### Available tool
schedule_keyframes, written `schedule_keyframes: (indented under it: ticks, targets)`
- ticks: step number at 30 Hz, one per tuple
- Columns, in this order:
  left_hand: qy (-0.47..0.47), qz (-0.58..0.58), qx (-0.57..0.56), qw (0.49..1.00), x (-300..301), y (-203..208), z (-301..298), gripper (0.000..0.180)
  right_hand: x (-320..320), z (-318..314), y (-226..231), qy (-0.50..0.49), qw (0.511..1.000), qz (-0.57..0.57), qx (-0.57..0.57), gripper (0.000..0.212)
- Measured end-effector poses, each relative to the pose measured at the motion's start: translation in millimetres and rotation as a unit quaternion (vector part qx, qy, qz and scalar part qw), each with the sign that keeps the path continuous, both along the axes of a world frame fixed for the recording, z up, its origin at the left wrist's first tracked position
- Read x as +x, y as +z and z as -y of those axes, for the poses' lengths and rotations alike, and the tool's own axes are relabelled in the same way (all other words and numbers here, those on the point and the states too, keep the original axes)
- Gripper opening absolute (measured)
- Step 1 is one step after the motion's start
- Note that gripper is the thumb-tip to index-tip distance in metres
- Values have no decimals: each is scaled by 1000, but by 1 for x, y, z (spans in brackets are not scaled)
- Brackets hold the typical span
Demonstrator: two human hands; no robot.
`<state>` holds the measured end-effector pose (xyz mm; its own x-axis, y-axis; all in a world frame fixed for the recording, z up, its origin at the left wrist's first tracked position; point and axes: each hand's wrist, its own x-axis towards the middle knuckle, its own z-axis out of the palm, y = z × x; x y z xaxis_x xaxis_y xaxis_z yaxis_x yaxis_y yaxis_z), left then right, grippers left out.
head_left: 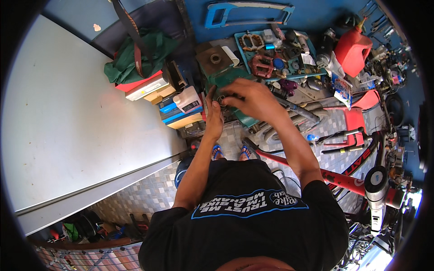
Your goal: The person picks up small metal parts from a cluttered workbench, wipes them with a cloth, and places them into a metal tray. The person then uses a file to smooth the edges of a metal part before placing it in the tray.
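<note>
Both my hands meet over a green bench vise [246, 118] at the workbench. My left hand [214, 116] is raised with fingers pointing up and thumb pressed in, closed around something too small and dark to name. Coming from the right, my right hand [253, 97] bends its fingers down against the left one in a pinch. A small round metal part [221, 98] shows between the fingertips; its kind cannot be made out. Behind the hands, the vise's flat brown metal top [210, 61] carries a round collar.
A blue tray [244, 56] of pedals and small parts lies beyond my right hand, with a red jug [355, 49] beside it. Boxes and a white bottle [186, 99] stand left. A red bicycle frame [337, 178] and tyres are at right. A hacksaw [248, 13] hangs behind.
</note>
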<state>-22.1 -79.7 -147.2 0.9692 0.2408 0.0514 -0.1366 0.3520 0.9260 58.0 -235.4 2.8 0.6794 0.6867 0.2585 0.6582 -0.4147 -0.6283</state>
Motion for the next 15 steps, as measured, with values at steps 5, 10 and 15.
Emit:
schedule_keyframes:
  ticks: [5, 10, 15]
  targets:
    - [-20, -21, -3, 1000, -3, 14, 1, 94, 36, 63, -23, -184, 982, 22, 24, 29]
    - [0, 34, 17, 999, 2, 9, 8, 93, 62, 130, -90, -201, 957, -74, -196, 35]
    - [18, 51, -91, 994, 2, 1, 9, 88, 65, 132, -152, -167, 947, -52, -270, 52]
